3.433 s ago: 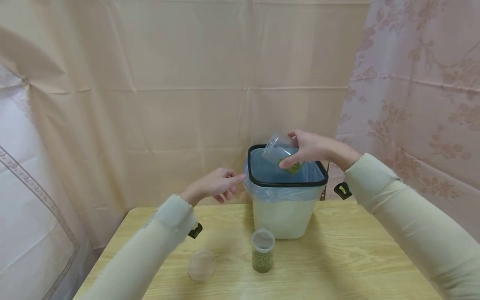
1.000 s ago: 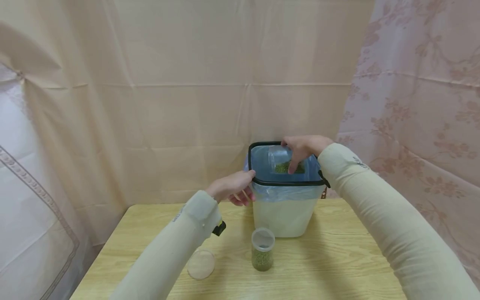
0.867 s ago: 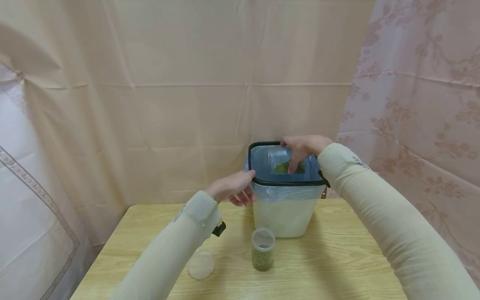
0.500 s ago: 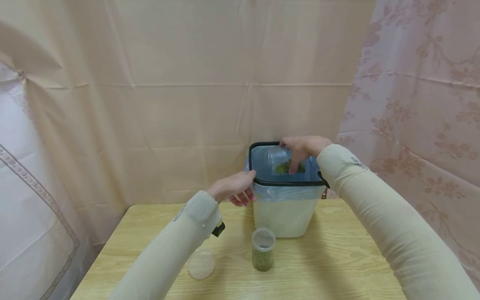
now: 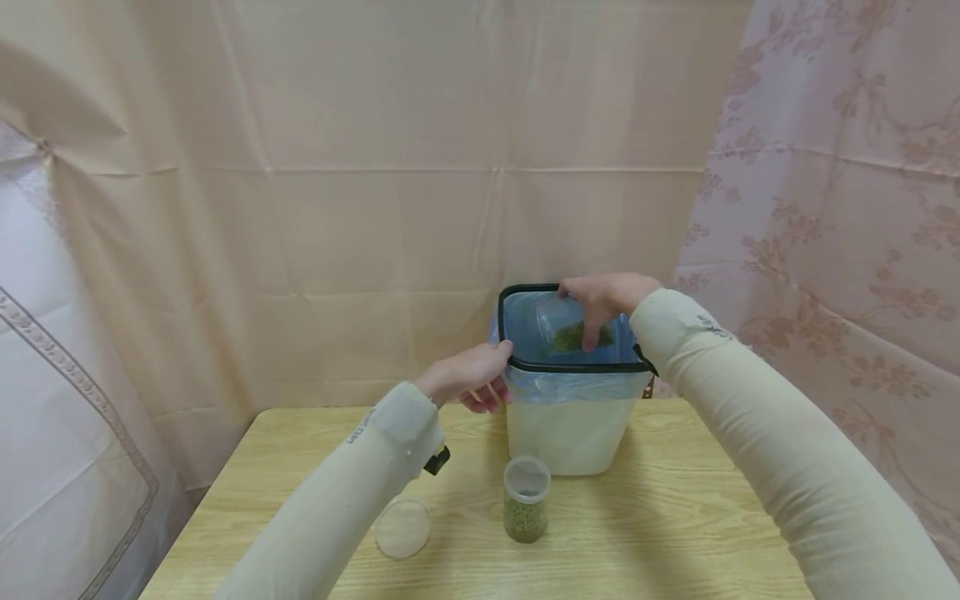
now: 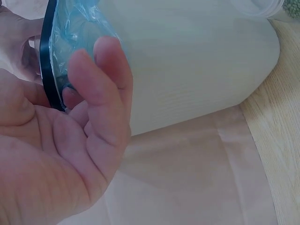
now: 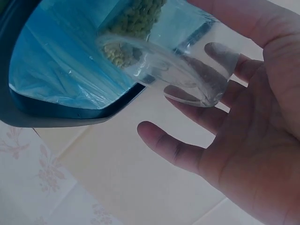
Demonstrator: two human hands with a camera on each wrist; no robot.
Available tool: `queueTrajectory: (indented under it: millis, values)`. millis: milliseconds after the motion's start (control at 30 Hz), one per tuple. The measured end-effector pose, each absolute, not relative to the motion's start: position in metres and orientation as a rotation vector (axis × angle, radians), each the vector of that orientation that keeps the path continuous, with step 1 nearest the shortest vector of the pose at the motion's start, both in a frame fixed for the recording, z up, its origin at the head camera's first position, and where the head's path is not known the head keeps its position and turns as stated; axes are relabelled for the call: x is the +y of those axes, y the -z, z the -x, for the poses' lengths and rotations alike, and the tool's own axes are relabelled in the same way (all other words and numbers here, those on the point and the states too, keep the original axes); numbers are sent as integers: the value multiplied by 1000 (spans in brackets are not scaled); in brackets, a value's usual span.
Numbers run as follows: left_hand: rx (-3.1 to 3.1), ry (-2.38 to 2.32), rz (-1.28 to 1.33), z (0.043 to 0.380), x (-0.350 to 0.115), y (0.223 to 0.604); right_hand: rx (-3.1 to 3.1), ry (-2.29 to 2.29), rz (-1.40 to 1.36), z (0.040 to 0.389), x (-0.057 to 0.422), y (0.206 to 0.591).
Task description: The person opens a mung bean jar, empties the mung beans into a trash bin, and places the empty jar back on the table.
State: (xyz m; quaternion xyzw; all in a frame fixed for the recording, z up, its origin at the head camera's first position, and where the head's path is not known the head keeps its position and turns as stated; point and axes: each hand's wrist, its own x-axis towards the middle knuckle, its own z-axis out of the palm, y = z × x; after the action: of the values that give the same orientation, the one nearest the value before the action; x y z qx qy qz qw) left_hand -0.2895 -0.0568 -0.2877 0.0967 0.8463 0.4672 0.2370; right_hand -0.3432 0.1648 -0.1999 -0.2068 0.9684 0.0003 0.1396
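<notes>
A cream trash bin (image 5: 566,433), lined with a blue bag (image 5: 517,321) and topped by a black rim (image 5: 577,367), stands on the table. At its left edge my left hand (image 5: 468,375) pinches the rim between thumb and index finger; the other fingers curl loosely outside. Over the opening, my right hand (image 5: 606,298) grips a clear plastic jar (image 5: 551,314), which lies nearly sideways. Small green grains (image 7: 136,21) rest along the jar's lower side, toward its mouth. In the right wrist view, the little finger extends away from the jar.
In front of the bin stands a second clear jar (image 5: 526,510), upright and partly filled with green grains. A round translucent lid (image 5: 402,530) lies to its left on the wooden table (image 5: 697,492). Beige and floral cloth sheets (image 5: 375,217) hang behind and beside.
My left hand has moved right and taken hold of the bin's rim. The right hand has lowered the jar into the opening; over the last half second the jar has tipped slightly further.
</notes>
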Motion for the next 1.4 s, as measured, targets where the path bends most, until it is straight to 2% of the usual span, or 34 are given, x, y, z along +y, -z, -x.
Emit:
queueTrajectory:
  millis: [733,1400]
  values:
    - [2291,-1310,-266,287,-57,289,2766,-20,525,342,162,198]
    - [2307,-1314,-266,285,-55,289,2809,-42,569,338,154,197]
